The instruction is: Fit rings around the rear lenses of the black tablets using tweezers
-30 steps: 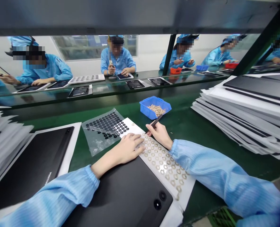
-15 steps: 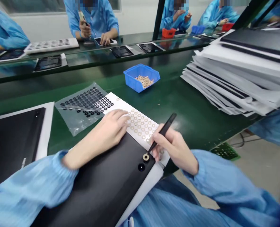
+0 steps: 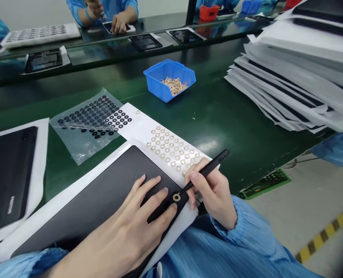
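Note:
In the head view my right hand (image 3: 213, 193) is closed around a pair of black tweezers (image 3: 213, 164), held like a pen. Their tips touch a small gold-rimmed ring (image 3: 176, 197) near the corner of a black tablet-like panel (image 3: 102, 197). My left hand (image 3: 131, 227) lies on that panel with fingers spread, its fingertips close to the ring and nothing in its grasp. The round hole seen earlier beside the ring is hidden by these fingers. Under the panel is white paper, and a white sheet (image 3: 141, 127) carrying rows of ring stickers lies along its far edge.
A clear bag (image 3: 80, 148) with black rings lies beyond the sheet. Behind it stands a blue bin (image 3: 157, 87) of small tan pieces. Another black panel (image 3: 6, 173) rests on paper at left. Layered panels and paper (image 3: 281, 88) pile up at right. Co-workers sit opposite.
My left hand has moved from the sticker sheet down onto the panel beside the ring, fingers now spread. My right hand keeps the tweezers at the ring. The camera view has tilted down.

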Available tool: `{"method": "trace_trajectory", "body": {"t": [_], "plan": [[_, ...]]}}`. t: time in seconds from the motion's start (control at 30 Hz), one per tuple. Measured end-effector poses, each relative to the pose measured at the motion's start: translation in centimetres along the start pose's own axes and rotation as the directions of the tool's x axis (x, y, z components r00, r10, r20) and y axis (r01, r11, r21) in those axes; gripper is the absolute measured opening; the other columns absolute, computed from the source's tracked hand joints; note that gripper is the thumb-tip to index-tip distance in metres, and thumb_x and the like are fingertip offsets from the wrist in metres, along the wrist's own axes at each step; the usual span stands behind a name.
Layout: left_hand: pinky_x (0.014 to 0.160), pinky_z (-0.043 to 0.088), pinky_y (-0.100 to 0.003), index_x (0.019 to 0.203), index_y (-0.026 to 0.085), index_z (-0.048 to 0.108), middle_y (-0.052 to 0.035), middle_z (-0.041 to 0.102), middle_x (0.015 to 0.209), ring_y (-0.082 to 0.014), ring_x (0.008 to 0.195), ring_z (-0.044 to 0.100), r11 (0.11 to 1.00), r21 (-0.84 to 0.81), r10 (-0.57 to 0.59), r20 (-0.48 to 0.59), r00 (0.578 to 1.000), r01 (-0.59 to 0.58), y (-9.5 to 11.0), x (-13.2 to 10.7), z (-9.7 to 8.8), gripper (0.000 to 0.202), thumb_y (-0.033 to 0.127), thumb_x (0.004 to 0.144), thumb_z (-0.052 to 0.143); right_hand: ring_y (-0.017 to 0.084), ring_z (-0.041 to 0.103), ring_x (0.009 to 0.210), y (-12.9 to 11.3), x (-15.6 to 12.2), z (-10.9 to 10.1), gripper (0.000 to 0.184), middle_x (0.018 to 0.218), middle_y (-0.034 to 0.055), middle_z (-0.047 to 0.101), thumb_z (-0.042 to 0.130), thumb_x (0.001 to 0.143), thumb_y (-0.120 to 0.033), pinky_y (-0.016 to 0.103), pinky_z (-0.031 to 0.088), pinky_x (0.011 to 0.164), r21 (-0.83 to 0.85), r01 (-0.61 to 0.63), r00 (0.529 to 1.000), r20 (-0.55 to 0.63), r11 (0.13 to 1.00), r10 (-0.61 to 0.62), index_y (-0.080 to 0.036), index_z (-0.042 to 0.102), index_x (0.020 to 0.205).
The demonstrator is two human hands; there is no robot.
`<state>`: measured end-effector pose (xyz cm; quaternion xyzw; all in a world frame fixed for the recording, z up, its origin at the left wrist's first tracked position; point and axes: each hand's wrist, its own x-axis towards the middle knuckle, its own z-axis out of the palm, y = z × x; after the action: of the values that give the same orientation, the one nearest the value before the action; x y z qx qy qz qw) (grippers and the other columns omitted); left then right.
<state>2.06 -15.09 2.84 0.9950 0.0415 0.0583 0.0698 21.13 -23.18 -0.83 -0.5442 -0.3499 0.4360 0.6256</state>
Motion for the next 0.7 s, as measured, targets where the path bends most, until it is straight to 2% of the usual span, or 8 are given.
{"method": "trace_trajectory", "body": {"t": [0.5,0.7], "plan": [[0.105,0.031,-0.064,0.133,0.017,0.048,-0.0125,0.053,0.127,-0.0385,0.134,0.027,1.0,0.016,-0.002,0.0,1.0,0.002,0.28,0.08,-0.09,0.043,0.013,0.091,0.041,0.009,0.048,0.032,0.36,-0.12,-0.11,0.019,0.045,-0.007,0.048,0.051,0.091,-0.033,0.021,0.039,0.034,-0.039,0.075,0.997,0.01,0.996,-0.074,-0.021,0.046,0.077],[0.107,0.031,-0.059,0.132,0.014,0.049,-0.0093,0.056,0.125,-0.0342,0.129,0.037,0.999,0.05,-0.007,-0.048,0.999,0.009,0.59,0.4,0.1,0.04,0.014,0.092,0.044,0.008,0.048,0.033,0.43,-0.13,-0.14,0.015,0.05,-0.0067,0.046,0.049,0.092,-0.025,0.021,0.04,0.034,-0.066,0.193,0.981,0.02,0.979,-0.192,-0.02,0.048,0.078]]}}
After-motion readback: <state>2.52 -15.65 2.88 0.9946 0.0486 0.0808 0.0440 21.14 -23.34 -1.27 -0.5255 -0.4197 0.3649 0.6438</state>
